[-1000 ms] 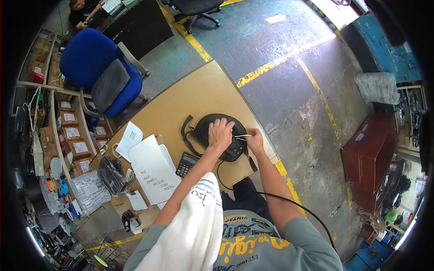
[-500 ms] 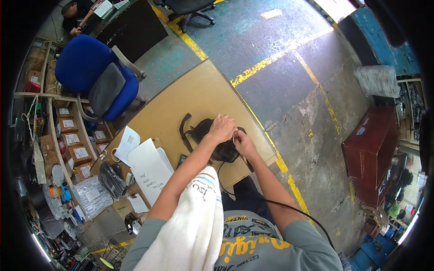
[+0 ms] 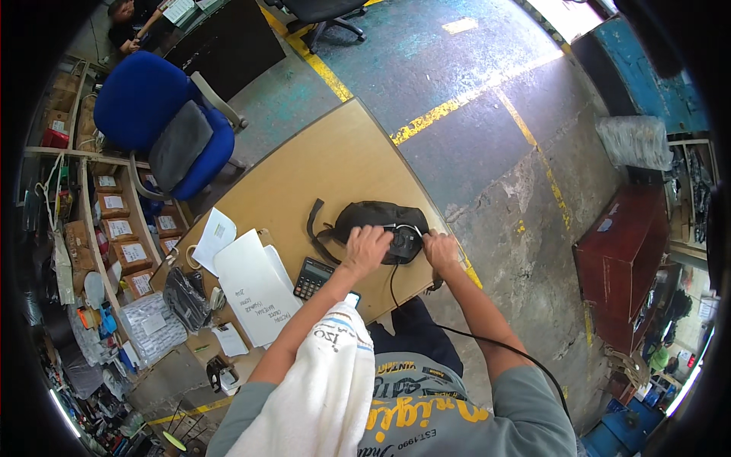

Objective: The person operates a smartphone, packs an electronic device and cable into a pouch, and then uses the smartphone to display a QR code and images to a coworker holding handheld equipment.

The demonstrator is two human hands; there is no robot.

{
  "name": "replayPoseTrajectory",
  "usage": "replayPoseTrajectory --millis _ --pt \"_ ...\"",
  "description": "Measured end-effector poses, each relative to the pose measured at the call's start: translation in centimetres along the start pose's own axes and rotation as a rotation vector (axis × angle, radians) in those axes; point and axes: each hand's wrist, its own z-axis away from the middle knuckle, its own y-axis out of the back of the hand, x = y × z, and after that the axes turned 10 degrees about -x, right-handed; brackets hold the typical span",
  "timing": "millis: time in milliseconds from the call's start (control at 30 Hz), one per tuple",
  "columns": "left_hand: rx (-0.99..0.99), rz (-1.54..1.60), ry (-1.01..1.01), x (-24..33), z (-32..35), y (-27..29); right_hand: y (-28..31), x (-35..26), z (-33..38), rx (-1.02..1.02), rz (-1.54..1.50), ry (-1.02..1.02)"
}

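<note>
wooden desk [image 3: 335,164], calculator [image 3: 311,278] and papers [image 3: 255,286] beside black bag [image 3: 373,217]

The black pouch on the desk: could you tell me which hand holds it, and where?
The left hand presses the black pouch on top; the right hand grips its right end.

A workshop or warehouse office corner. The bare concrete floor [image 3: 487,145] is worn, patched with blue-green paint and crossed by yellow safety lines [image 3: 449,107]. A curved wooden surface [image 3: 320,167] stands on it. Left of the surface, open shelving [image 3: 99,221] holds labelled cardboard boxes [image 3: 114,228] and bagged parts. Behind the surface stands a blue office chair [image 3: 152,114]; on its near end lie papers [image 3: 247,278] and a calculator [image 3: 312,278]. To its right stands a red metal cabinet [image 3: 620,266].
</note>
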Motion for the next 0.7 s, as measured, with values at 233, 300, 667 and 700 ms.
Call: replayPoseTrajectory --millis 233,300,667,700 --pt "-0.409 -0.168 -0.056 0.9 4.8 -2.7 0.1 0.9 -0.3 -0.044 -0.034 0.168" --pt "-0.305 -0.068 -0.053 1.9 4.5 -1.9 -0.2 1.2 0.6 -0.132 -0.132 0.095" --pt "0.099 0.377 0.187 1.8 9.3 1.4 9.5 -8.0 -4.7 0.054 -0.591 0.529" --pt "0.112 0.394 0.200 1.6 9.2 0.7 9.7 -9.5 -6.5 0.130 -0.533 0.578"
